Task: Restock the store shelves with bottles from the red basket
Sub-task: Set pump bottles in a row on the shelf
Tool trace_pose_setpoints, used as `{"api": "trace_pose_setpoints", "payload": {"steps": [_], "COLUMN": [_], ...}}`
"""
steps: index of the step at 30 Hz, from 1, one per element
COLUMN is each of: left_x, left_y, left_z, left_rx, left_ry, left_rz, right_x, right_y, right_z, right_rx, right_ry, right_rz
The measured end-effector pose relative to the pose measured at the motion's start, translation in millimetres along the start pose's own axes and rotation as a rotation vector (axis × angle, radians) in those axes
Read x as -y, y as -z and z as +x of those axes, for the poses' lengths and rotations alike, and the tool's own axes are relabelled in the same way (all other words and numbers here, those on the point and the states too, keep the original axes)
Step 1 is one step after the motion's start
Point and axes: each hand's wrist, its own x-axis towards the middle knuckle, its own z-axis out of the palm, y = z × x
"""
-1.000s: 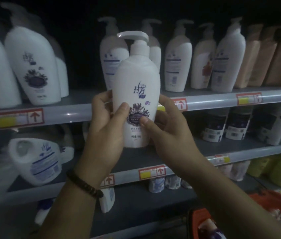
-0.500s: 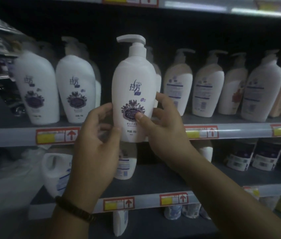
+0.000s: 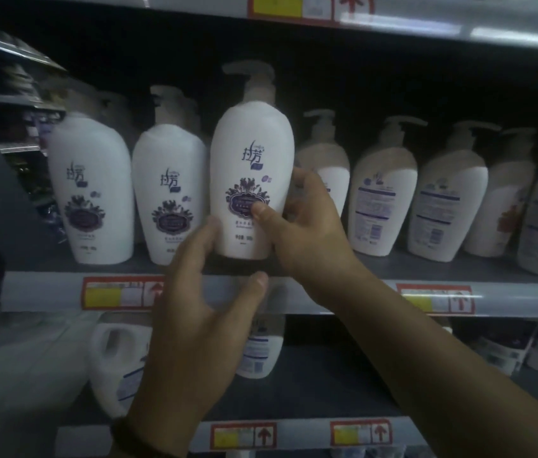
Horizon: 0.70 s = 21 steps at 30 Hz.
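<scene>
The left hand [image 3: 195, 309] has let go and is open beside the base of the bottle. The right hand [image 3: 307, 233] grips the white pump bottle [image 3: 251, 153], which now stands on the shelf [image 3: 46, 289] beside 2 matching bottles [image 3: 91, 193]. Its purple label reads 拉芳.

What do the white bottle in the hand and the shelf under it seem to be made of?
Bottle: probably plastic, smooth with a soft sheen, moulded pump top, printed purple label. Shelf: likely painted metal, flat matt grey. Rail on its front edge: seemingly glossy clear plastic over paper price tags, given the bright reflections.
</scene>
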Motion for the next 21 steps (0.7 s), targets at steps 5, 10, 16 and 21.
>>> {"api": "trace_pose_setpoints", "payload": {"steps": [5,10,16,21], "left_x": [6.9,14.2,22.1,22.6], "left_y": [-3.3,-0.2,-4.3,-8.1], "left_z": [8.0,14.9,13.3,12.7], "left_rx": [0.005,0.014,0.041,0.070], "left_ry": [-0.067,-0.062,-0.066,-0.058], "left_rz": [0.223,0.305,0.372,0.440], "right_x": [-6.5,-12.7,-21.5,-25.1], "right_y": [-1.3,-0.9,2.3,5.8], "right_z": [13.3,19.9,24.7,29.0], "right_rx": [0.028,0.070,0.078,0.085], "right_ry": [0.034,0.016,-0.035,-0.034], "right_rz": [-0.085,-0.179,-0.229,-0.311]}}
